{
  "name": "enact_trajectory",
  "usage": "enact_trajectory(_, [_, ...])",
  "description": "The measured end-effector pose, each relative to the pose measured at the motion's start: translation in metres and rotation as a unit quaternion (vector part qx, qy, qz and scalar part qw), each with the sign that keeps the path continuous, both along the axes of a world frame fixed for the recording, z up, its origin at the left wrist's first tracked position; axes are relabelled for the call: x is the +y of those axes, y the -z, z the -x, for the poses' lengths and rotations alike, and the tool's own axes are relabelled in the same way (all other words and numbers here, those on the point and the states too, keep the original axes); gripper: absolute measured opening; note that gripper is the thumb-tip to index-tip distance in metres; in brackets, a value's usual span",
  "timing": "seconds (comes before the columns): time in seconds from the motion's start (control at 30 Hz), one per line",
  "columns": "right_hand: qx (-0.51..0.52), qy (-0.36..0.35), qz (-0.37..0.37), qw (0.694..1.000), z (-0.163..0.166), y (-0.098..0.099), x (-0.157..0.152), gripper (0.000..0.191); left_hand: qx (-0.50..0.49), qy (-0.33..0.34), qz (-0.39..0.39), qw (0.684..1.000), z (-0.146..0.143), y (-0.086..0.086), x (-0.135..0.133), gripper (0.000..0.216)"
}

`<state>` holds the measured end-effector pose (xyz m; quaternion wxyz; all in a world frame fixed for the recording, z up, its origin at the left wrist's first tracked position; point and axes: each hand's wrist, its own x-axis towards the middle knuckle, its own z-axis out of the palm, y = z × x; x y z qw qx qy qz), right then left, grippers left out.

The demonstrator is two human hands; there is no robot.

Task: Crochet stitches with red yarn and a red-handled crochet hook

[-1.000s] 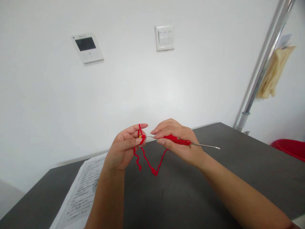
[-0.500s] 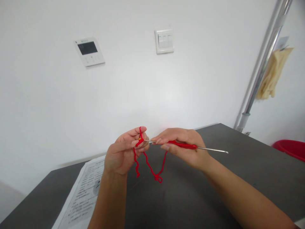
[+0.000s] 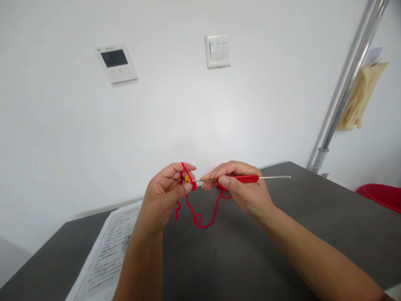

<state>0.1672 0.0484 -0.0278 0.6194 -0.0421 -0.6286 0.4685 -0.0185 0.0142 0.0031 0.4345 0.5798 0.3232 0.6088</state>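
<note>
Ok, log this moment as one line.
left hand: pinching red yarn; right hand: holding hook; yarn: dipping between hands; paper: on table

No wording or number is showing legibly. On the printed sheet (image 3: 108, 251), which is lying on the left part of the dark table (image 3: 238, 251), rows of dark characters are running across the page, blurring too much for any word to be made out. On the white wall panel (image 3: 123, 74), which is hanging above the table's left part, a tiny mark is sitting over the dark screen (image 3: 114, 58), appearing too faint to decipher.
</note>
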Motion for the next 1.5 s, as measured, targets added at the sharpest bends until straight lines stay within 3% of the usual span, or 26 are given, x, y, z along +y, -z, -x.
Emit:
enact_trajectory(0.07, [-0.039, 0.078, -0.113, 0.990, 0.000, 0.001, 0.000, 0.010, 0.003, -0.018, -0.001, 1.000, -0.003, 0.000, -0.002, 0.025])
enact_trajectory(0.17, [-0.121, 0.174, -0.278, 0.937, -0.004, 0.000, 0.001, 0.004, -0.003, -0.034, 0.002, 0.999, -0.006, -0.001, -0.005, 0.025])
enact_trajectory(0.27, [-0.146, 0.207, -0.342, 0.905, -0.008, 0.000, 0.003, 0.008, 0.007, -0.050, 0.012, 0.999, -0.008, -0.002, -0.008, 0.027])
enact_trajectory(0.47, [-0.157, 0.204, -0.318, 0.913, -0.009, 0.001, 0.002, 0.012, 0.035, -0.076, 0.023, 0.996, -0.011, -0.003, -0.011, 0.026])
enact_trajectory(0.7, [-0.111, 0.151, -0.226, 0.956, -0.008, 0.002, 0.004, 0.004, 0.020, -0.095, 0.015, 0.995, -0.012, -0.005, -0.012, 0.016])
enact_trajectory(0.83, [-0.084, 0.120, -0.193, 0.970, -0.008, 0.004, 0.006, 0.003, -0.003, -0.064, 0.039, 0.997, -0.011, -0.007, -0.011, 0.016])
enact_trajectory(0.97, [-0.077, 0.091, -0.191, 0.974, -0.010, 0.004, 0.009, 0.007, -0.021, -0.022, 0.063, 0.998, -0.011, -0.007, -0.012, 0.019])
enact_trajectory(1.23, [-0.052, 0.002, -0.164, 0.985, -0.015, 0.001, 0.012, 0.007, 0.020, -0.032, 0.060, 0.998, -0.009, -0.008, -0.014, 0.018])
enact_trajectory(1.5, [-0.092, -0.078, -0.158, 0.980, -0.025, -0.002, 0.019, 0.003, 0.063, -0.013, 0.078, 0.995, -0.005, -0.010, -0.019, 0.020])
